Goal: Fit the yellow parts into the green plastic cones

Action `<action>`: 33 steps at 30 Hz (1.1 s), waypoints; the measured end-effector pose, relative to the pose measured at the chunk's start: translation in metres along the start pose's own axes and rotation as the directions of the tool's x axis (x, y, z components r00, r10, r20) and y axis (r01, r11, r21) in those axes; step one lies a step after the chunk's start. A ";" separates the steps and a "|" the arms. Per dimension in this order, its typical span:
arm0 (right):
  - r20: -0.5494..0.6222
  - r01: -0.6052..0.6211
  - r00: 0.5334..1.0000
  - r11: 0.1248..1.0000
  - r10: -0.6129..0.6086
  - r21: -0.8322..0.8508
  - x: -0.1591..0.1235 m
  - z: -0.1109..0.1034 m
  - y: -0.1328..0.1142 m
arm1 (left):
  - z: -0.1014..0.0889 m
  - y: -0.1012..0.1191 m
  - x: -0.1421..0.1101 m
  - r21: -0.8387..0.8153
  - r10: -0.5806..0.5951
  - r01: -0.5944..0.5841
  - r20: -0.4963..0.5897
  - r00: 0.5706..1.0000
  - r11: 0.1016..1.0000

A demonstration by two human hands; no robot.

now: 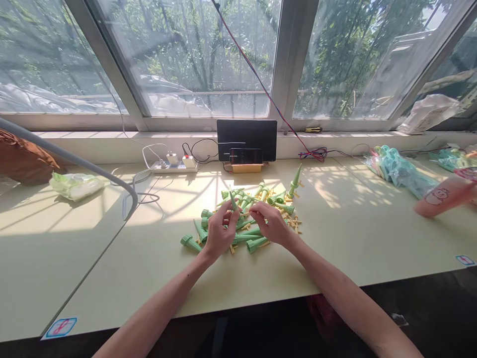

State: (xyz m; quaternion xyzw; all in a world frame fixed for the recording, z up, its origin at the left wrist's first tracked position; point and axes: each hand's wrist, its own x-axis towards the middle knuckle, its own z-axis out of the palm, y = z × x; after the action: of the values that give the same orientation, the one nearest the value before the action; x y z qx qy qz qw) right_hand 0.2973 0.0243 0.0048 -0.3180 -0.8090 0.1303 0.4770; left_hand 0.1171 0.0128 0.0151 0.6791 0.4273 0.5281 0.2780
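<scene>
My left hand [222, 226] is closed around a green plastic watering spike [233, 200], its thin tip pointing up. Close beside it, my right hand [271, 223] pinches a small yellow valve piece [246, 214] against the spike's side; how far it goes in is hidden. Under and around both hands lies a loose pile of green spikes [257, 243] with ribbed caps. Small yellow T-shaped valves [296, 224] are scattered among them, mostly at the right. One green spike with yellow valve [295, 182] stands upright at the pile's back right.
Behind the pile, a phone [246, 156] and a dark tablet [246, 134] lean in a stand. A power strip [175, 168] with plugs and a grey bent tube [129, 201] are at left. Bagged teal parts [400, 166] and a pink bottle [443, 195] lie at right.
</scene>
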 end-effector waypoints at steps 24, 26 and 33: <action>0.012 -0.001 1.000 1.000 0.000 0.023 0.000 0.001 0.001 | -0.002 0.003 0.002 -0.207 -0.152 0.163 0.067 0.986 0.965; 0.013 -0.001 1.000 1.000 0.001 0.027 0.000 0.001 0.001 | -0.002 0.005 0.003 -0.236 -0.179 0.194 0.086 0.980 0.952; 0.030 0.012 0.999 0.999 -0.013 0.029 0.001 0.001 0.000 | -0.004 0.002 0.003 -0.232 -0.148 0.171 0.113 0.982 0.958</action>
State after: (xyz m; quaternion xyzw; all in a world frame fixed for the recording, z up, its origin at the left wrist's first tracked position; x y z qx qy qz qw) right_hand 0.2961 0.0249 0.0047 -0.3038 -0.8161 0.1438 0.4702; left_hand 0.1145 0.0143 0.0196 0.6279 0.4001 0.5190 0.4199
